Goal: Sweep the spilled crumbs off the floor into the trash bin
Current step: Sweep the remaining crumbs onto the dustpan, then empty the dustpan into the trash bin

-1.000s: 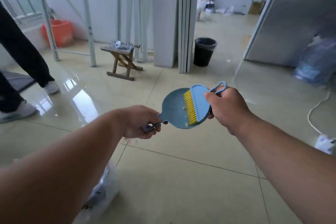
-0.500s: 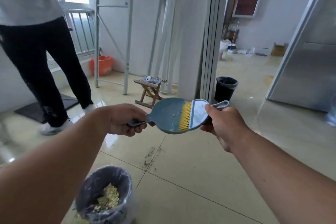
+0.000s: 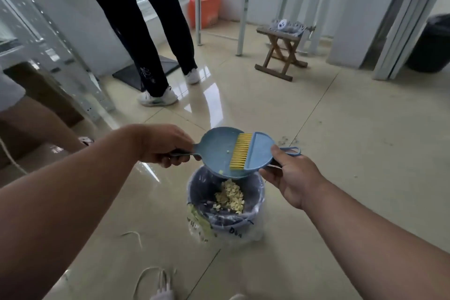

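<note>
My left hand grips the handle of a round blue dustpan, held level just above the small trash bin. The bin is lined with a clear bag and holds a heap of pale yellow crumbs. My right hand holds a blue hand brush by its looped handle, its yellow bristles resting on the pan. Two or three crumbs lie on the pan. A faint smear of crumb dust marks the tile seam beyond the pan.
A person in black trousers and white shoes stands close ahead on the left. A wooden folding stool, a black bin at the far right and an orange basket stand further back. White cables lie near my feet.
The view swung down and left. Both hands carried the dustpan and brush over the lined bin, which now sits directly beneath the pan.
</note>
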A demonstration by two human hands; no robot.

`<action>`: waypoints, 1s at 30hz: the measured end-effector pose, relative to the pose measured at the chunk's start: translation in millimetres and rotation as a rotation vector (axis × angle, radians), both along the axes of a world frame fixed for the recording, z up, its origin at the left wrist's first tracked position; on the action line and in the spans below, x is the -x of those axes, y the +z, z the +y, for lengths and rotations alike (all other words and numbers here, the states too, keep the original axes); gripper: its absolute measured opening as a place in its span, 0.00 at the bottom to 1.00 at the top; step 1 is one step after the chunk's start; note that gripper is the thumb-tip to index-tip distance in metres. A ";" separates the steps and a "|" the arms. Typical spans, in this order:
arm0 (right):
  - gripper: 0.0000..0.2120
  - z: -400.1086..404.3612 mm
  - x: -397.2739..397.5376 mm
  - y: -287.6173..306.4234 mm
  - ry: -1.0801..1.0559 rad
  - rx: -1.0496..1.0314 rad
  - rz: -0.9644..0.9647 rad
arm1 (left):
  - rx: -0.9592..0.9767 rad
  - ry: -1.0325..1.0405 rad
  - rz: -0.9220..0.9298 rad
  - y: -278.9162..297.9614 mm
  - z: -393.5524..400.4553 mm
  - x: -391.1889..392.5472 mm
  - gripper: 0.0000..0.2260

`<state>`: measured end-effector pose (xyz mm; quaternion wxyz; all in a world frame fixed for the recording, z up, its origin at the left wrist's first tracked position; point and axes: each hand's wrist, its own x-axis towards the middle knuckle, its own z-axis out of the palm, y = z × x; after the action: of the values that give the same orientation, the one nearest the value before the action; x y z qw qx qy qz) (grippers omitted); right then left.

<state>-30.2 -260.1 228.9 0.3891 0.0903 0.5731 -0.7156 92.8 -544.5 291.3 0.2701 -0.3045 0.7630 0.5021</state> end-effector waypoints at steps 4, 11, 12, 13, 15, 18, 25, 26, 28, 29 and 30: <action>0.11 -20.9 -14.9 -50.2 0.138 -0.176 0.117 | 0.170 -0.057 -0.151 -48.0 -18.4 -18.4 0.10; 0.09 -30.1 -32.3 -71.1 0.336 -0.358 0.358 | 0.422 -0.202 -0.411 -82.6 -11.2 -12.6 0.08; 0.10 -31.3 -33.3 -71.0 0.340 -0.361 0.363 | 0.424 -0.204 -0.413 -82.1 -9.8 -10.1 0.08; 0.10 -32.1 -34.4 -70.1 0.343 -0.363 0.366 | 0.424 -0.206 -0.413 -80.6 -9.0 -8.7 0.09; 0.10 -33.3 -36.3 -67.0 0.341 -0.351 0.366 | 0.425 -0.194 -0.407 -75.6 -8.2 -6.1 0.09; 0.09 -33.3 -38.2 -58.4 0.316 -0.289 0.330 | 0.384 -0.149 -0.374 -64.7 -8.5 -2.5 0.09; 0.11 -10.5 -21.3 -30.4 0.108 -0.223 0.364 | 0.083 -0.066 -0.119 -42.2 11.7 12.1 0.12; 0.11 -4.2 -16.1 -24.3 0.075 -0.243 0.425 | 0.044 -0.064 -0.085 -40.9 19.0 15.8 0.14; 0.11 9.5 -5.3 -10.3 0.034 -0.306 0.586 | -0.014 -0.067 -0.025 -40.9 35.9 24.7 0.13; 0.10 17.0 0.4 -3.2 0.028 -0.338 0.673 | -0.033 -0.071 0.002 -42.1 45.3 30.1 0.13; 0.09 24.3 5.9 3.3 0.033 -0.372 0.754 | -0.031 -0.067 0.025 -44.7 54.7 36.5 0.13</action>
<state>-36.1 -235.8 232.3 0.1406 -0.1185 0.7963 -0.5763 56.3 -489.8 246.5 0.2818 -0.2681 0.7681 0.5086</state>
